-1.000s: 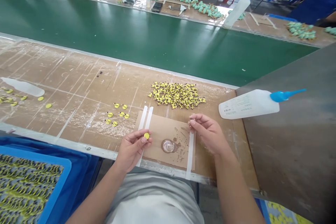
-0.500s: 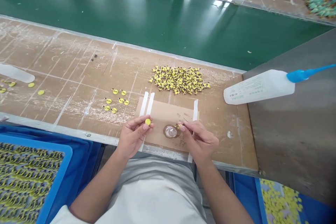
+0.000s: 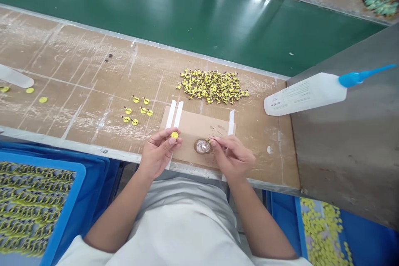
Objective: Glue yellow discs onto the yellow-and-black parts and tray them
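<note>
Between thumb and fingers, my left hand (image 3: 157,153) pinches a small round yellow disc (image 3: 174,135) above the left part of a taped cardboard sheet (image 3: 190,122). My right hand (image 3: 235,156) is closed on a tiny yellow-and-dark figure (image 3: 210,140), mostly hidden by the fingertips. That figure is at the right edge of a round blob of clear glue (image 3: 203,146) on the cardboard; whether it touches the glue I cannot tell. Behind the sheet lies a heap of similar yellow-and-dark figures (image 3: 215,86). Several yellow discs with dark pieces on them (image 3: 135,110) lie to the left.
A white bottle with a blue nozzle (image 3: 307,93) leans at the right by a metal panel (image 3: 346,133). Another white bottle (image 3: 15,77) lies far left. Blue trays hold rows of yellow pieces (image 3: 28,203) at lower left and loose discs (image 3: 321,228) at lower right. A green belt (image 3: 156,16) runs behind.
My right hand has brought the small figure slightly left, closer to the glue blob. My left hand keeps its pinch on the disc. The whole view has shifted a little.
</note>
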Demonstrator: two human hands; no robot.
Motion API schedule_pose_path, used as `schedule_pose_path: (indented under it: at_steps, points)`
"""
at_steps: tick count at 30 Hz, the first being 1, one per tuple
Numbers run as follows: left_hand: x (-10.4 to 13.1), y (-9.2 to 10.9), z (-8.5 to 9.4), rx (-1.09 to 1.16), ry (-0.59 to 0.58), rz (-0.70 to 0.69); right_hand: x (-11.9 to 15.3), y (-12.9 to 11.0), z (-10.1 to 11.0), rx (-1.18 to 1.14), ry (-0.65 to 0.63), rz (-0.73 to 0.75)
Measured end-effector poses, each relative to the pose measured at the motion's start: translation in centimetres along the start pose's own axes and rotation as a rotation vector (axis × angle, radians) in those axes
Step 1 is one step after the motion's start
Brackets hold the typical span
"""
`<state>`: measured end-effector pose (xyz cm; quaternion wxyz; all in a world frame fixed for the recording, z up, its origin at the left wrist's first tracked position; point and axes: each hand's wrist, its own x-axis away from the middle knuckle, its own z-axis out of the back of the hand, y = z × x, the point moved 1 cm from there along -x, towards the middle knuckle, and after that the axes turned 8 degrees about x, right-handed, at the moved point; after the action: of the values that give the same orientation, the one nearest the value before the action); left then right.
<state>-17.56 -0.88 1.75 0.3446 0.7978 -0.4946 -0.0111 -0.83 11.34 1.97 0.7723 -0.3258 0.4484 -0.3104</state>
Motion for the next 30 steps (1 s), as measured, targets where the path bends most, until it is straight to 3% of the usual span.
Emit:
schedule_pose_path:
  at_steps: [15,30]
  points:
    - [0.0,0.1,0.0,-0.012,0.015,0.009,0.0,0.3,0.1,-0.056,-0.04,-0.056]
    - [0.0,0.1,0.1,-0.025,0.05,0.012,-0.2,0.7,1.1,0.025,-0.129,0.189]
